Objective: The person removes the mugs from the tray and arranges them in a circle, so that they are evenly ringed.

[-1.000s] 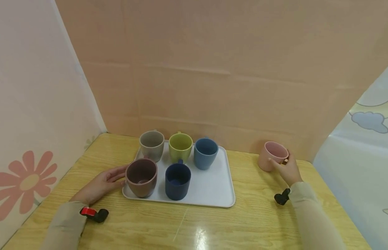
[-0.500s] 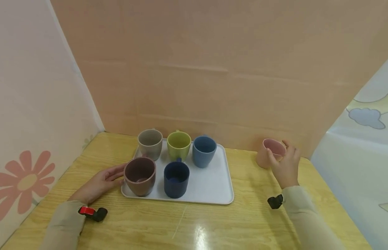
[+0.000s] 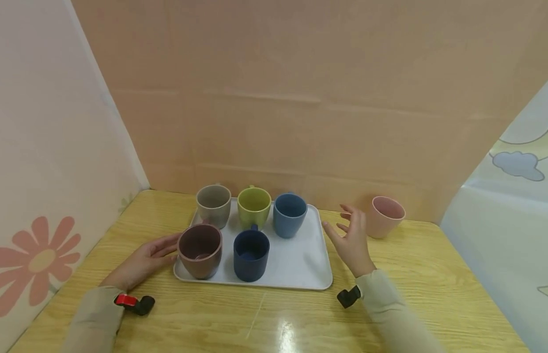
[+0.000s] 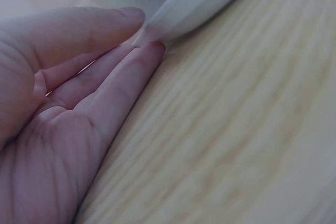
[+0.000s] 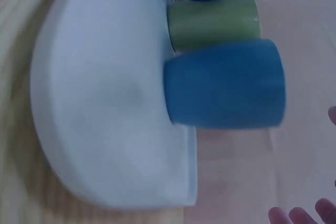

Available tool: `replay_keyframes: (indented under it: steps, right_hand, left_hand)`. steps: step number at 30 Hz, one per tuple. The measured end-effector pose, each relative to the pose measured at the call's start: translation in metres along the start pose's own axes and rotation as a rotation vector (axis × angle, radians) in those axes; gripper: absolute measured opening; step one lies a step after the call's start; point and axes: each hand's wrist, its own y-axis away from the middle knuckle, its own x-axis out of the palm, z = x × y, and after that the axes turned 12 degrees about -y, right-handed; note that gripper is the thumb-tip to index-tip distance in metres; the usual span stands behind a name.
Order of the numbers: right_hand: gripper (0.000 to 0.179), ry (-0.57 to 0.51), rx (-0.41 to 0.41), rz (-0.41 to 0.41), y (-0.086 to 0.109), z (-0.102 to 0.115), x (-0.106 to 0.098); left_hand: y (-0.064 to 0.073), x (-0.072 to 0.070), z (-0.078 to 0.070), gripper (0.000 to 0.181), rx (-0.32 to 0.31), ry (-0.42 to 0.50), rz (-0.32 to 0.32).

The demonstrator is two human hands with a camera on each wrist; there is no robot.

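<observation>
A white tray [image 3: 296, 267] bears several mugs: grey [image 3: 214, 211], yellow-green [image 3: 254, 213] and light blue [image 3: 289, 220] at the back, mauve-brown [image 3: 200, 260] and navy [image 3: 251, 262] in front. My left hand [image 3: 143, 262] lies at the tray's left side, fingertips right at its rim [image 4: 194, 3] in the left wrist view, thumb above. Beside the right edge of the tray, my right hand [image 3: 351, 242] is raised with fingers spread and holds nothing. To its right, a pink cup [image 3: 381, 223] stands upright on the table near the back wall.
The wooden table [image 3: 190, 318] carries everything. An orange-brown sheet [image 3: 274, 122] rises behind it. A flower-printed wall [image 3: 57, 171] closes the left side, and a cloud-printed one [image 3: 512, 211] the right.
My right hand has let go of the pink cup and moved left towards the tray. The cup stays at the back right. My left hand has not visibly moved.
</observation>
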Motion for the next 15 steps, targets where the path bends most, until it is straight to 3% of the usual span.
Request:
replay_keyframes:
  steps: [7,15]
  right_hand:
    - [0.084,-0.088,0.167,0.107,0.001,-0.003,0.039]
    - [0.093,-0.173,0.217,0.151,-0.006,-0.007,0.066]
  left_hand:
    - [0.0,-0.001,0.005,0.062,-0.006,-0.004,-0.009]
    - [-0.001,-0.001,0.003,0.063,0.012,-0.005,-0.004]
